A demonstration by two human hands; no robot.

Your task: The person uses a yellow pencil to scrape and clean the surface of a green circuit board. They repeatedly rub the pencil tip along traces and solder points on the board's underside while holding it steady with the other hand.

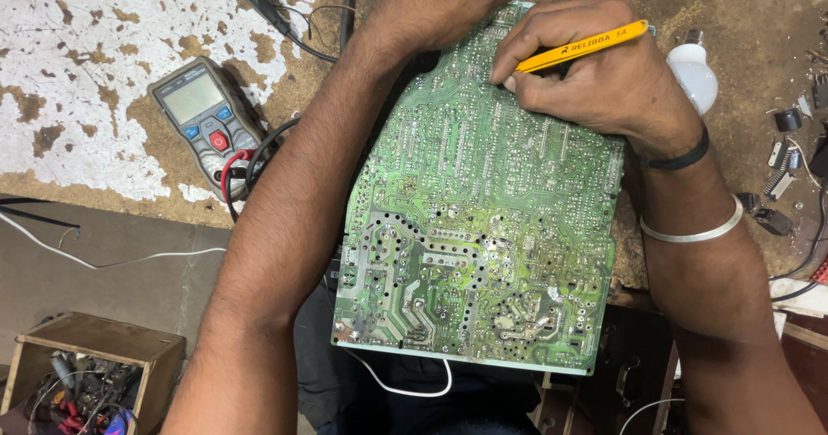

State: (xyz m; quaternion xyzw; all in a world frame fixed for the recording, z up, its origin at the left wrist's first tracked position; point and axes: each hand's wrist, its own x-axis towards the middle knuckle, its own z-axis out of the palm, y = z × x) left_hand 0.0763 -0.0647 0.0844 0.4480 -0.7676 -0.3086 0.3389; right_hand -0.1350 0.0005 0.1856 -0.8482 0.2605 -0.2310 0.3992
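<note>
Upper centre of frame: right hand (604, 73) pinched yellow tool (583, 47) in its fingers (535, 43), long axis running right to left, tip down on green circuit board (479, 219). Left hand (448, 0) gripped board's far edge; finger spread unclear.

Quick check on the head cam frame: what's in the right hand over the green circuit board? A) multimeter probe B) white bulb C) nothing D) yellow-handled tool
D: the right hand grips a yellow-handled tool like a pen, its tip down on the solder side of the green circuit board; the white bulb lies on the bench behind that hand, and the multimeter sits off to the left, untouched.
</note>
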